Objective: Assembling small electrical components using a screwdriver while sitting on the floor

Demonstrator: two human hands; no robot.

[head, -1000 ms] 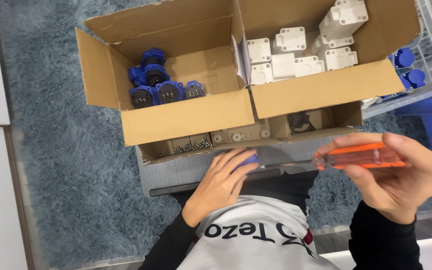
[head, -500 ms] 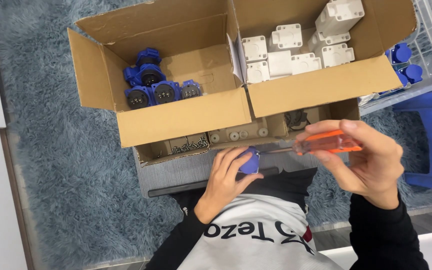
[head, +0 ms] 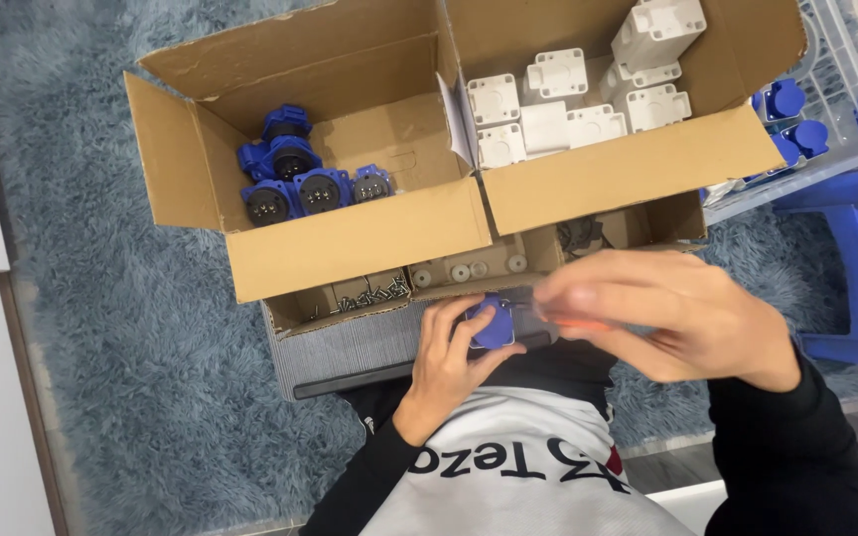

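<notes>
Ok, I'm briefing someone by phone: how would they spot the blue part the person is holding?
Start at the left cardboard box of blue connectors. Below its front wall, the left hand grips one blue part. Unlike those in the box, it is out, alone, beside the right hand.

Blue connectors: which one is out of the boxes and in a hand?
The blue connector held in the left hand, just below the cardboard boxes. The other blue connectors lie in the left box, untouched, and a few more sit in the clear crate.
</notes>
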